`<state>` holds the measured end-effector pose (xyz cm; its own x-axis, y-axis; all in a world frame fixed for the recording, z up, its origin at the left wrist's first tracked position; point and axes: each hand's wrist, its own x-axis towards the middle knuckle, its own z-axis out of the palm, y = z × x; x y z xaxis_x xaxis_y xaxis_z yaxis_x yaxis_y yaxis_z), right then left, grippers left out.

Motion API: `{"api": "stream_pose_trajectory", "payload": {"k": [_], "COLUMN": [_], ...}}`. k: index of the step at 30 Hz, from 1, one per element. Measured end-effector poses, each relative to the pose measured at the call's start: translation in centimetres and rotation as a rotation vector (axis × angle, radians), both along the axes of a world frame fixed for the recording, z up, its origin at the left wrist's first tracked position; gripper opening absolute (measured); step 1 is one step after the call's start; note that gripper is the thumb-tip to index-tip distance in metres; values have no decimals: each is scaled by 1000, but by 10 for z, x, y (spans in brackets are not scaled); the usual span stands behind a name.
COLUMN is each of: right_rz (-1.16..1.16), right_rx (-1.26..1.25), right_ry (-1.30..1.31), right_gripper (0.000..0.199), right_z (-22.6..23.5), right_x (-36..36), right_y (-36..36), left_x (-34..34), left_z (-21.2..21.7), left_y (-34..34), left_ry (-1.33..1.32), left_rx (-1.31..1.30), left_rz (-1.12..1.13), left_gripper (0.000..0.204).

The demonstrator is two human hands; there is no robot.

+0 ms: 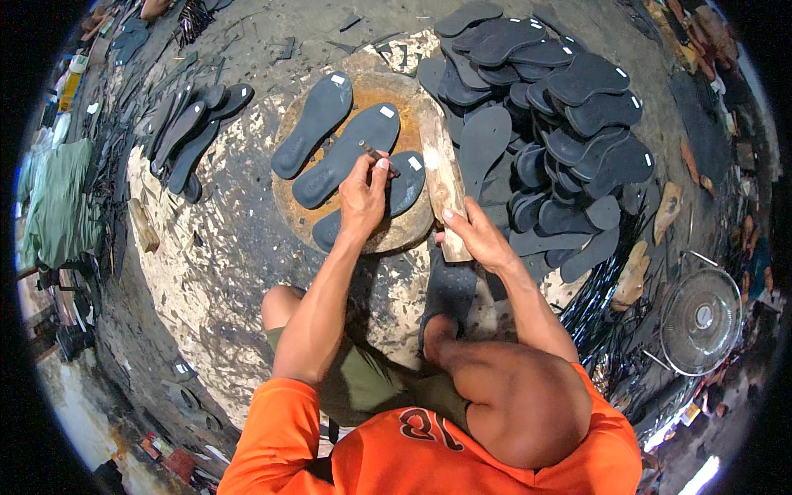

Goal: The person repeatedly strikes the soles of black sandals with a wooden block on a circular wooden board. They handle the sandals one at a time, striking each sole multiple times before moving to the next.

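Note:
Three black shoe soles lie on a round, brownish block (289, 198): a left sole (312, 128), a middle sole (346, 157) and a right sole (406, 191), each with a small white label. My left hand (363, 196) is closed on a short, dark rod-like punch (371, 151), held tilted over the right sole. My forearm and hand cover part of that sole. Whether the punch's tip touches it I cannot tell. My right hand (480, 238) grips the lower end of a thick, pale wooden club (440, 148), which lies along the block's right edge.
A large heap of black soles (590, 78) rises right of the block. Several more soles (194, 140) lie at the left. A round fan grille (701, 322) and a foot-shaped wooden form (632, 276) are at the right. Dark scraps litter the floor.

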<state>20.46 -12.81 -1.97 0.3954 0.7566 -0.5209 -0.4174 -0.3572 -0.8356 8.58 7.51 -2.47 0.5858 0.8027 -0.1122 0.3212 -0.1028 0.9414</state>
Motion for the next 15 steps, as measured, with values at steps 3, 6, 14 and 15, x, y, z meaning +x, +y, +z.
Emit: {"api": "stream_pose_trajectory", "payload": {"k": [3, 6, 14, 15], "right_rz": [27, 40, 45, 48], "right_rx": [-36, -53, -118, -137], "right_ry": [64, 107, 49, 35], "right_gripper": [45, 49, 49, 47], "right_z": [2, 1, 14, 20], "right_x": [3, 7, 6, 9], "right_y": [0, -2, 3, 2], "left_x": [1, 3, 2, 4], "left_z": [-4, -1, -3, 0], "left_y": [0, 3, -1, -3], "left_ry": [-22, 43, 64, 68], "left_rx": [-80, -33, 66, 80], "left_rz": [19, -11, -8, -14], "left_gripper": [26, 27, 25, 25]}}
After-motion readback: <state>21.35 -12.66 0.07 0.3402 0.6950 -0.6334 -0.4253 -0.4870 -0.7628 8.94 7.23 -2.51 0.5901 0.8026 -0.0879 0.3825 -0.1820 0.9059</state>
